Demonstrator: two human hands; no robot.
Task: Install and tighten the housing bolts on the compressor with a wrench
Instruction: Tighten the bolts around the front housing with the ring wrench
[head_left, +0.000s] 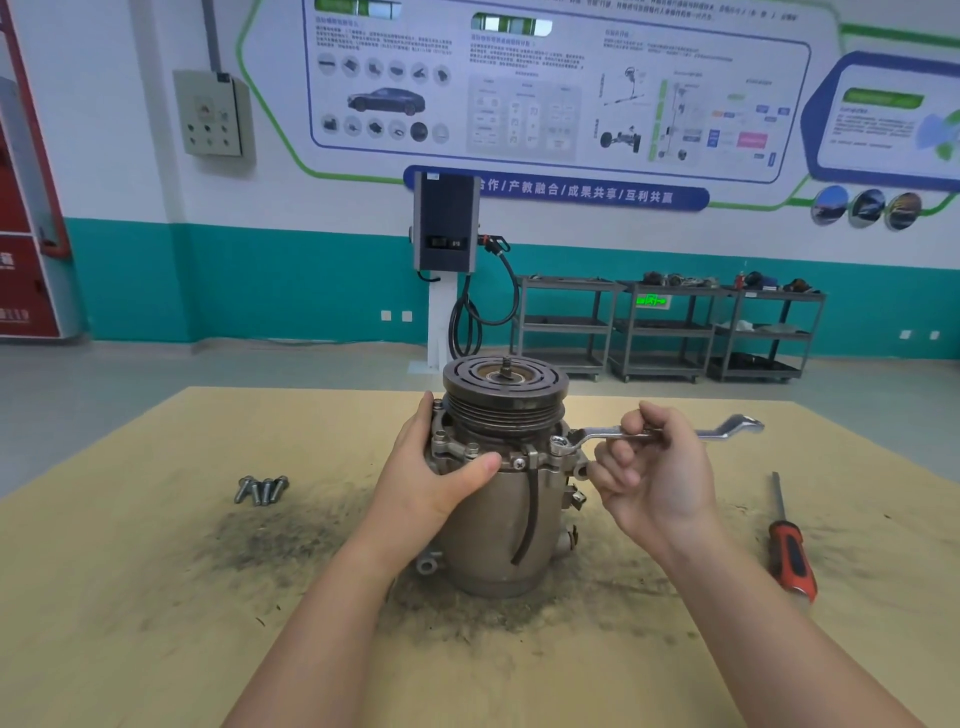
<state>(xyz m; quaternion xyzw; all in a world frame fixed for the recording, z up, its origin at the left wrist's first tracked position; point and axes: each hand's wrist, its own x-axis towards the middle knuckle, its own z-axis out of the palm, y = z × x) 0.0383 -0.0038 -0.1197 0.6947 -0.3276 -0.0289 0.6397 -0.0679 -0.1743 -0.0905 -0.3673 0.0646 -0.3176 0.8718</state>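
The compressor stands upright in the middle of the wooden table, pulley on top. My left hand grips its upper housing from the left, thumb across the front flange. My right hand holds the shaft of a silver ring wrench. The wrench's ring end sits on a bolt at the right of the housing flange. Several loose bolts lie together on the table to the left.
A red-handled screwdriver lies on the table at the right. Dark grime surrounds the compressor base. Behind the table are a charging post with cable and grey shelf carts by the wall.
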